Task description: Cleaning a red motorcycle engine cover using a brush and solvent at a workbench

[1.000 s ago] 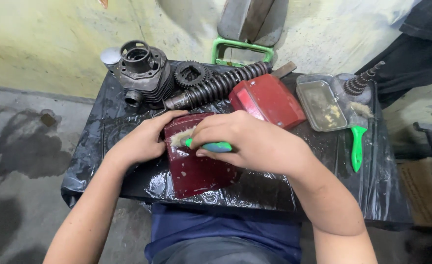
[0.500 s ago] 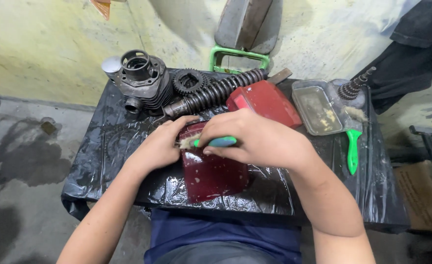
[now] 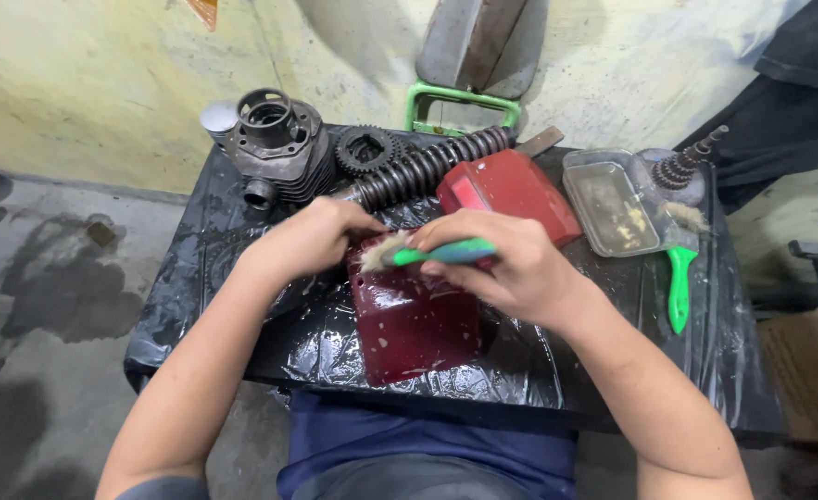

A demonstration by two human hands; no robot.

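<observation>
The right hand (image 3: 511, 268) gripped a green-handled brush (image 3: 423, 252), bristles at the dark red cover (image 3: 414, 319), which the left hand (image 3: 307, 239) clasped at its ten o'clock edge. Wet flecks covered it (scrubbing seemed midway); a second red cover (image 3: 511, 190) waited at one o'clock.

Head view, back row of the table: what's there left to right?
Finned engine cylinder → black sprocket gear → coil spring shock absorber → red cover → clear plastic tray → green-handled brush.
</observation>
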